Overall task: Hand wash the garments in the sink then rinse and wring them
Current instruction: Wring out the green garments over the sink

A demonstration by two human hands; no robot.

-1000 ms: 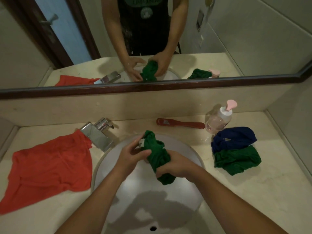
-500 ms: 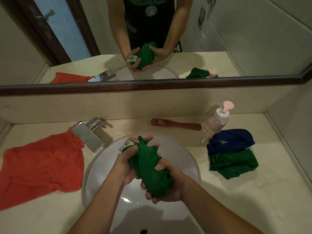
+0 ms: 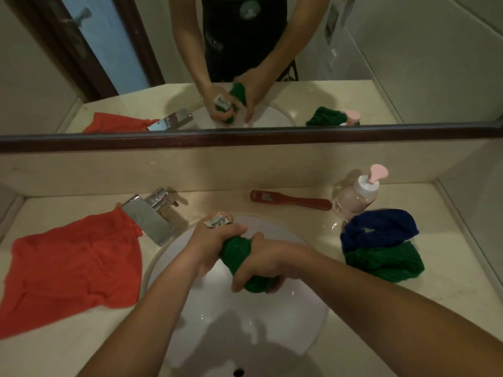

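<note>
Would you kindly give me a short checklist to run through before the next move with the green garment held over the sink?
1. Left hand and right hand both grip the twisted green garment: ok.
2. Garment is over the sink, so drips fall in: ok.
3. No stream shows from the faucet: ok.
4. Garment wrung out enough: cannot tell.
5. Bare counter beside the blue garment for setting it down: ok.
6. Orange garment already washed: cannot tell.

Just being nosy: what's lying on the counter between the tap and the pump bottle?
A red handled tool lies flat on the counter there, nearer the pump bottle than the tap; the head view shows it.
</note>
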